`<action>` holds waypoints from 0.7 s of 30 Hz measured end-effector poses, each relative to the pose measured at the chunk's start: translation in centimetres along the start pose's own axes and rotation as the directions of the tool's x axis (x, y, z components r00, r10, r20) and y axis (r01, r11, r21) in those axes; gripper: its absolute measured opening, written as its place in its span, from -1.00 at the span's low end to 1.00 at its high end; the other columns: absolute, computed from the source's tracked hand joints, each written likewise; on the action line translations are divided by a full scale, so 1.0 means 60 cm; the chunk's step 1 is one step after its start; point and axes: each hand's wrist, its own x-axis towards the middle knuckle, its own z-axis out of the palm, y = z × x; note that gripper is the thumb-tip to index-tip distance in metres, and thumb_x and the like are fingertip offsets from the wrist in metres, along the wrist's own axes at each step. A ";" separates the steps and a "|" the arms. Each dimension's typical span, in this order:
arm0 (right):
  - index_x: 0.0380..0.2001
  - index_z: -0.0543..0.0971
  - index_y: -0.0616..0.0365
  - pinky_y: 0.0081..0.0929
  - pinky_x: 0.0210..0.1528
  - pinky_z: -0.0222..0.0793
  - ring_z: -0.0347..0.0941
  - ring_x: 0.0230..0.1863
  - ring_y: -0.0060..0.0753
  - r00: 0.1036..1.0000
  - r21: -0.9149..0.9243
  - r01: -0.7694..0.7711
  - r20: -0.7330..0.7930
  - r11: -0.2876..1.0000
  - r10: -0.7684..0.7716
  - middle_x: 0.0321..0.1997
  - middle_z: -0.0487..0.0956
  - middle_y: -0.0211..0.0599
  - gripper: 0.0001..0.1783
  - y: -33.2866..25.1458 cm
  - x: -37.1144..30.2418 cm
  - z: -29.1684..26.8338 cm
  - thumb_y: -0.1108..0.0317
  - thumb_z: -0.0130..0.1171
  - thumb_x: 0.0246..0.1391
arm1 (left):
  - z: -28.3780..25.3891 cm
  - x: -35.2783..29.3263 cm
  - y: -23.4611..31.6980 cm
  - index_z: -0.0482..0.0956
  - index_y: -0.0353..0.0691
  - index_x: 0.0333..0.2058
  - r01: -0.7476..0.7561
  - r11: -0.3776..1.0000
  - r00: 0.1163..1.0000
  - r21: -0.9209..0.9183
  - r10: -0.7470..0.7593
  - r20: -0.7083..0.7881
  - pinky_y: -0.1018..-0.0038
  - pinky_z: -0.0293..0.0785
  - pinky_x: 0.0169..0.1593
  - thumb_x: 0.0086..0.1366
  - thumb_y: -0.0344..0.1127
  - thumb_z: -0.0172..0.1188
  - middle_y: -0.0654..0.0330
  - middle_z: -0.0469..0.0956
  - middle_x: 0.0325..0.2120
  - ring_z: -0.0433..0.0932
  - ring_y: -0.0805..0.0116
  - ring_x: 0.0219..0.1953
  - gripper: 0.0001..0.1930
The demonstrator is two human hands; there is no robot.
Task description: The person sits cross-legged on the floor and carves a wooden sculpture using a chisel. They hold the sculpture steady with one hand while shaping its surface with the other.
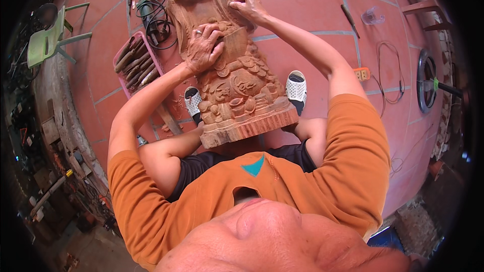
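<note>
A large reddish-brown wooden carving lies tilted between my legs, its striped flat base toward me and its far end running out past the top edge. Scrolls, rounded lumps and draped folds cover its surface. My left hand, with a ring on it, rests on the middle of the carving, its fingers bent over the raised wood. Farther up, at the carving's right edge, my right hand is closed in a pinch. Whatever its fingertips hold is too small or hidden to tell.
Left of the carving stands a pink basket of wooden-handled tools. Beyond it are a corded power tool and a green chair. On the tiled floor at right lie a dark rod-like tool, a clear cup, an orange socket block and a fan.
</note>
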 end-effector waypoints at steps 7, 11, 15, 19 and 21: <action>-0.39 0.66 0.24 -0.37 -0.22 0.46 0.57 -0.36 -0.37 0.994 -0.055 -0.036 -0.107 0.998 0.030 -0.42 0.65 -0.12 -0.70 0.011 0.031 0.018 0.19 0.26 -0.04 | -0.002 0.006 0.004 0.46 -0.22 -0.20 -0.002 1.000 1.000 0.001 0.002 0.010 0.19 0.16 0.10 0.15 -0.23 0.07 0.09 0.37 -0.10 0.28 0.03 0.03 -0.73; -0.39 0.66 0.24 -0.38 -0.24 0.46 0.57 -0.39 -0.37 0.999 -0.013 0.011 0.047 1.000 -0.010 -0.44 0.65 -0.12 -0.70 0.014 0.003 -0.003 0.19 0.27 -0.07 | -0.001 -0.001 0.001 0.46 -0.22 -0.20 0.006 1.000 1.000 0.002 -0.006 0.007 0.18 0.16 0.10 0.15 -0.23 0.08 0.09 0.37 -0.10 0.28 0.03 0.03 -0.73; -0.40 0.66 0.24 -0.38 -0.25 0.46 0.57 -0.42 -0.37 0.999 -0.052 0.006 -0.036 0.999 -0.008 -0.47 0.64 -0.13 -0.70 0.004 0.008 0.004 0.19 0.28 -0.09 | -0.002 0.000 0.003 0.45 -0.22 -0.20 0.000 1.000 1.000 -0.003 0.000 0.000 0.18 0.15 0.10 0.15 -0.24 0.08 0.09 0.37 -0.10 0.28 0.03 0.03 -0.73; -0.45 0.68 0.19 -0.37 -0.25 0.45 0.58 -0.40 -0.29 0.985 -0.098 -0.045 -0.168 0.994 0.028 -0.48 0.64 -0.12 -0.73 0.019 0.047 0.025 0.18 0.28 -0.09 | -0.001 0.007 0.007 0.46 -0.22 -0.20 -0.006 1.000 1.000 -0.004 0.006 -0.004 0.19 0.16 0.09 0.15 -0.24 0.08 0.09 0.37 -0.10 0.28 0.03 0.03 -0.73; -0.45 0.68 0.18 -0.36 -0.25 0.45 0.58 -0.40 -0.27 0.977 -0.097 -0.076 -0.207 0.992 0.054 -0.47 0.64 -0.12 -0.74 0.012 0.053 0.037 0.18 0.28 -0.10 | -0.003 0.005 0.008 0.46 -0.22 -0.20 0.004 1.000 1.000 -0.015 -0.004 -0.015 0.19 0.16 0.09 0.15 -0.24 0.08 0.09 0.37 -0.09 0.28 0.03 0.03 -0.74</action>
